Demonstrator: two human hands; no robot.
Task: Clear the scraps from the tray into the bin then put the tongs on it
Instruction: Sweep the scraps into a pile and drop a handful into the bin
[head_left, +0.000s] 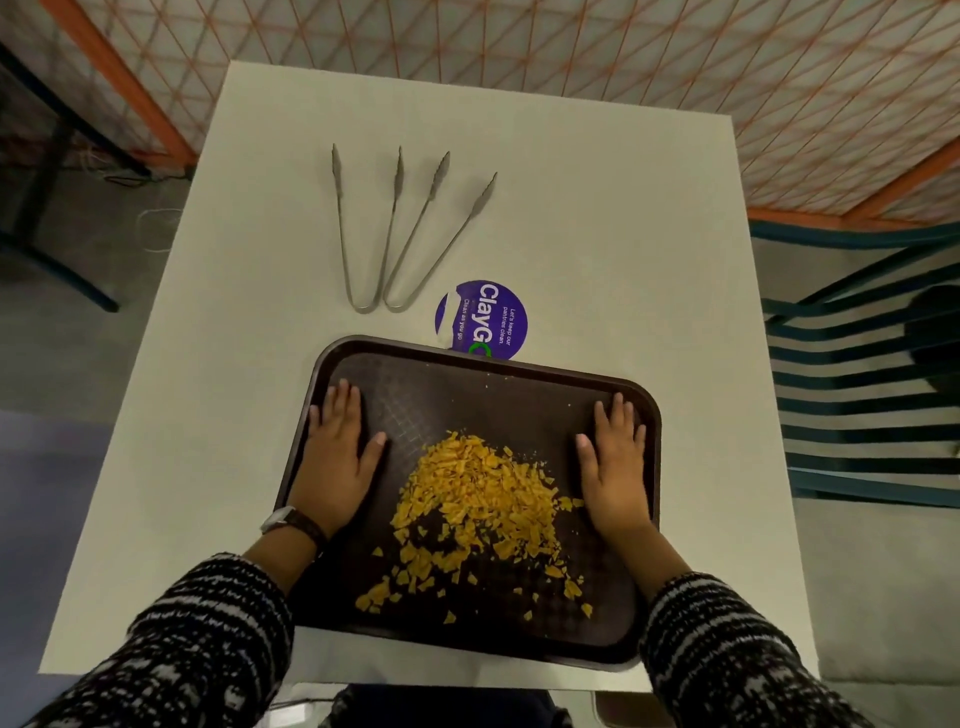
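Observation:
A dark brown tray (467, 384) lies on the white table near its front edge. A heap of yellow-orange scraps (475, 491) covers its middle, with loose bits scattered toward the near rim. My left hand (337, 457) rests flat on the tray's left side, fingers apart. My right hand (615, 462) lies flat on the tray's right side, also holding nothing. Two metal tongs lie beyond the tray: one (363, 228) points straight away, the other (436, 234) angles to the right. No bin is in view.
A round purple sticker (488, 317) is stuck to the white table (623, 260), partly under the tray's far rim. A teal slatted chair (862, 395) stands to the right. An orange-framed mesh partition (571, 47) runs behind the table.

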